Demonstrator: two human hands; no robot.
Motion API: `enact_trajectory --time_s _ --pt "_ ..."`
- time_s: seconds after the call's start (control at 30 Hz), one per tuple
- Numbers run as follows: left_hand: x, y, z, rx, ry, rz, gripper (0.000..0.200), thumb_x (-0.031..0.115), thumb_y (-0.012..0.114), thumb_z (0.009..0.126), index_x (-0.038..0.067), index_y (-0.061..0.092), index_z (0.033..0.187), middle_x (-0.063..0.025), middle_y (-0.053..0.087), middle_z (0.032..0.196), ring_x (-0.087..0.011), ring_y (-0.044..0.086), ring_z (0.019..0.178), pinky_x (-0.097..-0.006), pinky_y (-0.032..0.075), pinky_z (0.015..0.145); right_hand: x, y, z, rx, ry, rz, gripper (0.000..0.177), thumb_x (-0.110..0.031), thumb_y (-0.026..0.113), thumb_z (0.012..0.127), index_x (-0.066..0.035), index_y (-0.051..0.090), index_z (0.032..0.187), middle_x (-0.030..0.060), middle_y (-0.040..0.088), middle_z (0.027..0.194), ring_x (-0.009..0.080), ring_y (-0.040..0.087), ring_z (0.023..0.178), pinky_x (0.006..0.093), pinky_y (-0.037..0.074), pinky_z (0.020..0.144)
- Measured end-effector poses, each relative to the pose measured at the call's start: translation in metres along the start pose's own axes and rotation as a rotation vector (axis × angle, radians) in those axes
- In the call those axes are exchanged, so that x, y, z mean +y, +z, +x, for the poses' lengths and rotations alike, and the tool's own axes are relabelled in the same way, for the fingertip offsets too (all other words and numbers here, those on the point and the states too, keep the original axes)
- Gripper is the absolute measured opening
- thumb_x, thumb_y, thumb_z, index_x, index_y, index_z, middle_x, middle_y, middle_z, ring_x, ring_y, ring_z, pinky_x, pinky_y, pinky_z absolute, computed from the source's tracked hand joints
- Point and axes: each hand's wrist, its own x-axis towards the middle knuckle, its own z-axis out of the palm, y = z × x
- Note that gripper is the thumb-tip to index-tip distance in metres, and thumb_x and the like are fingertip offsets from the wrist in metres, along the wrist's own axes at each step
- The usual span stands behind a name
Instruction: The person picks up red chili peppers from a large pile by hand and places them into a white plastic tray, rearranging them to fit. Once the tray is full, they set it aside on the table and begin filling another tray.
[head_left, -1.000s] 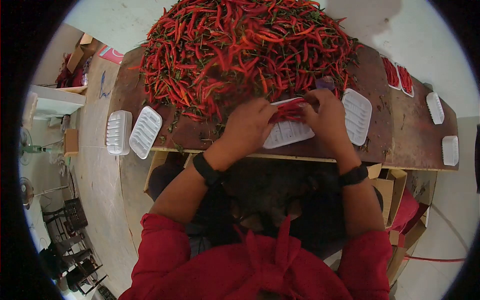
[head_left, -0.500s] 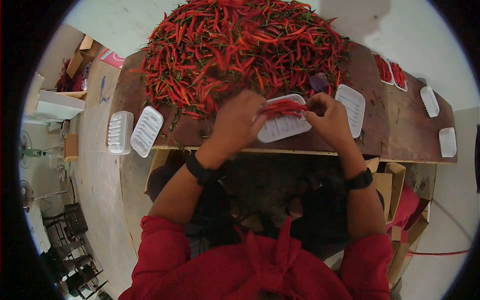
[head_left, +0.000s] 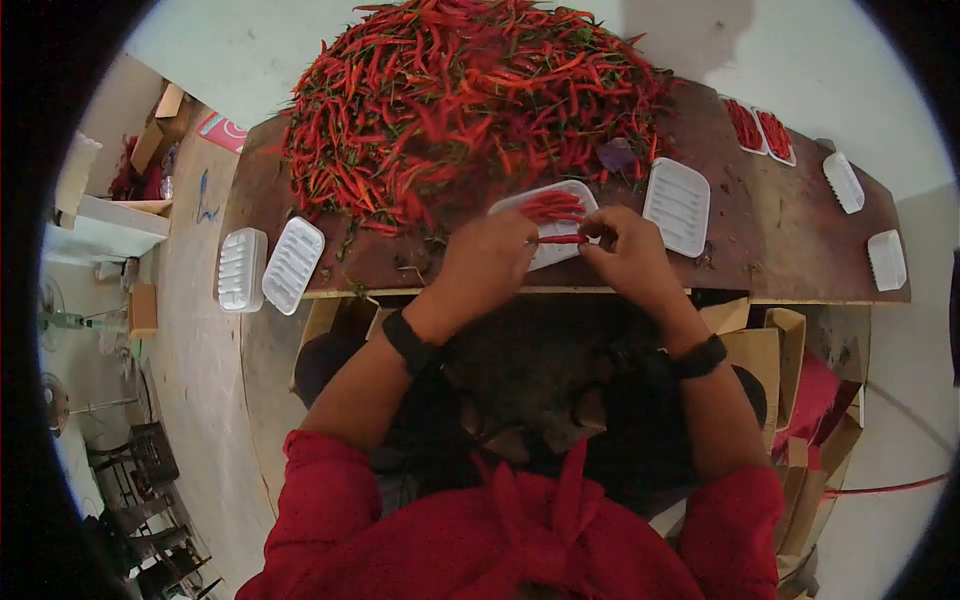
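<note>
A single red chili pepper (head_left: 560, 239) is stretched level between my two hands. My left hand (head_left: 485, 250) pinches one end and my right hand (head_left: 628, 252) pinches the other, with fingers closed. Just beyond them, a white foam tray (head_left: 572, 190) lies partly hidden under my hands. In it rests a small bunch of red chilies (head_left: 553, 207). A large heap of red chilies with green stems (head_left: 450, 110) fills the table behind the tray.
Right of my hands lies a ribbed white tray (head_left: 678, 207). Two chili-filled trays (head_left: 775, 138) and two white trays (head_left: 886, 260) stand farther right. More white trays (head_left: 293, 265) are at the left. Cardboard boxes (head_left: 765, 360) sit below the table (head_left: 800, 250).
The bunch of chilies that was between my hands now lies in the tray. My hands have come closer together and hold one chili in front of it.
</note>
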Motion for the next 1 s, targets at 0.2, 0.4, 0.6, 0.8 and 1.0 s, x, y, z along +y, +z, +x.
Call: enact_trajectory --time_s 0.2,0.4,0.6,0.8,1.0 --pt "-0.004 0.007 0.005 0.087 -0.017 0.008 0.01 0.016 0.062 0.078 0.009 0.059 0.084 -0.0111 0.059 0.084 -0.0326 0.059 0.076 -0.0431 0.048 0.066 0.008 0.009 0.007 0.12 -0.16 -0.171 0.023 -0.01 0.069 0.073 -0.004 0.065 0.095 0.0111 0.063 0.087 0.0259 0.062 0.075 0.0349 0.049 0.067" --pt "-0.008 0.012 0.008 0.052 -0.048 0.048 0.009 0.016 0.063 0.077 0.009 0.06 0.081 -0.0107 0.059 0.081 -0.0323 0.06 0.075 -0.0433 0.048 0.064 0.007 0.01 0.015 0.106 -0.198 -0.296 0.015 -0.01 0.066 0.075 -0.005 0.065 0.089 0.0112 0.061 0.086 0.0291 0.061 0.081 0.0381 0.048 0.071" --pt "-0.012 0.014 0.012 -0.019 -0.063 0.11 0.011 0.016 0.065 0.077 0.009 0.061 0.084 -0.0117 0.062 0.082 -0.032 0.061 0.077 -0.0432 0.047 0.067 0.003 0.007 0.022 0.048 -0.151 -0.406 0.017 -0.011 0.067 0.073 -0.006 0.065 0.09 0.0115 0.061 0.086 0.0315 0.06 0.085 0.0416 0.047 0.074" --pt "-0.012 0.012 0.016 -0.003 -0.054 0.13 0.015 0.017 0.066 0.076 0.01 0.06 0.088 -0.009 0.06 0.08 -0.0299 0.061 0.075 -0.0412 0.046 0.066 0.008 0.006 0.028 0.014 -0.151 -0.426 0.018 -0.011 0.067 0.072 -0.006 0.064 0.09 0.0121 0.061 0.086 0.0323 0.06 0.086 0.0425 0.046 0.075" --pt "-0.017 0.013 0.019 0.046 -0.011 0.109 0.019 0.017 0.068 0.073 0.01 0.059 0.088 -0.0086 0.057 0.078 -0.0298 0.06 0.074 -0.0412 0.046 0.065 0.011 0.007 0.034 -0.035 -0.125 -0.476 0.02 -0.011 0.067 0.071 -0.007 0.064 0.091 0.0117 0.061 0.089 0.0322 0.059 0.09 0.0437 0.045 0.079"
